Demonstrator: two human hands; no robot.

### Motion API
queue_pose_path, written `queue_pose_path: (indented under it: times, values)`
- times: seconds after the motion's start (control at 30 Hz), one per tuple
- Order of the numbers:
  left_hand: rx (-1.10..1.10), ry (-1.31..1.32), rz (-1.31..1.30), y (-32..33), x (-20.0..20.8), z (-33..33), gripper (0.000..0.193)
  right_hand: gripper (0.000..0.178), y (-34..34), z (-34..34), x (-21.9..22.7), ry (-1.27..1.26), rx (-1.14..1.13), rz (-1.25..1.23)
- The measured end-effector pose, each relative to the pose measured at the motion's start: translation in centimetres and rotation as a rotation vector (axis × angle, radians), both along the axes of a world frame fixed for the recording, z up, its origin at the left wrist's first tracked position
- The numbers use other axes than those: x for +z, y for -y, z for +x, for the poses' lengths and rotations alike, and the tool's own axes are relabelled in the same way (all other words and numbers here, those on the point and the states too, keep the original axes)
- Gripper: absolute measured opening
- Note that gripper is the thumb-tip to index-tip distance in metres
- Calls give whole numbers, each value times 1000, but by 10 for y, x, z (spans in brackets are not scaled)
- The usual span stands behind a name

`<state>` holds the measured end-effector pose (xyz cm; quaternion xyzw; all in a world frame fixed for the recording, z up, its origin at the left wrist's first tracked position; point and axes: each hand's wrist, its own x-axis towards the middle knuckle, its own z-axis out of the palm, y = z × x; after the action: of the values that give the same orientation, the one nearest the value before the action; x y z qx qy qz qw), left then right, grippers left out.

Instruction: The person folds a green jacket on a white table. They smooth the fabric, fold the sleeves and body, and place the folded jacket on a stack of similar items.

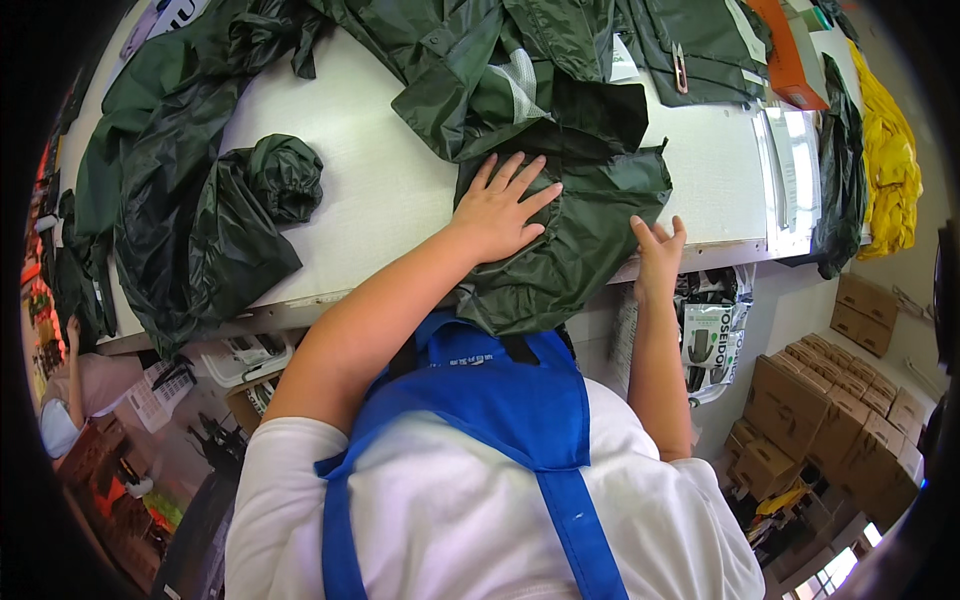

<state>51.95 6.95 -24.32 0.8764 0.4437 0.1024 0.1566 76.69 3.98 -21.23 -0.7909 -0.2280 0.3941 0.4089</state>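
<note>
A dark green, shiny raincoat [605,205] lies spread on the white table [375,120], its lower part hanging over the near edge against my apron. My left hand [500,212] rests flat on the fabric with fingers spread. At the garment's right edge is my right hand [658,250], its thumb and fingers apart and pointing away from me. Whether its fingertips touch the cloth I cannot tell. A pale mesh lining [518,85] shows in the opening farther up the coat.
More green garments [165,210] are heaped at the left, one sleeve hanging off the table. Small snips [680,68] lie on folded green cloth [700,45] at the far right, near an orange box [788,55]. Yellow garments [888,160] hang beyond. Cardboard boxes [785,405] stand lower right. Another person [85,385] is at far left.
</note>
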Motion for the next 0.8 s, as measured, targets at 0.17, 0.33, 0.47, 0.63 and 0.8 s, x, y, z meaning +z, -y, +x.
queue_pose_path:
  times: [0.17, 0.33, 0.47, 0.63, 0.8]
  values:
    - [9, 13, 45, 0, -4, 2, 58, 31, -1, -21, 18, -139, 712, 478]
    - [20, 161, -95, -6, 8, -13, 48, 30, -10, -62, 16, 722, 1329, 477]
    - [108, 367, -129, 1, 28, -46, 37, 31, -14, -54, 16, 821, 1456, 464]
    - [-15, 109, -41, 11, 12, -29, 55, 26, -56, -86, 31, 534, 959, 214]
    - [-58, 50, -8, 17, 2, -30, 55, 17, -95, -113, 15, 464, 811, 240]
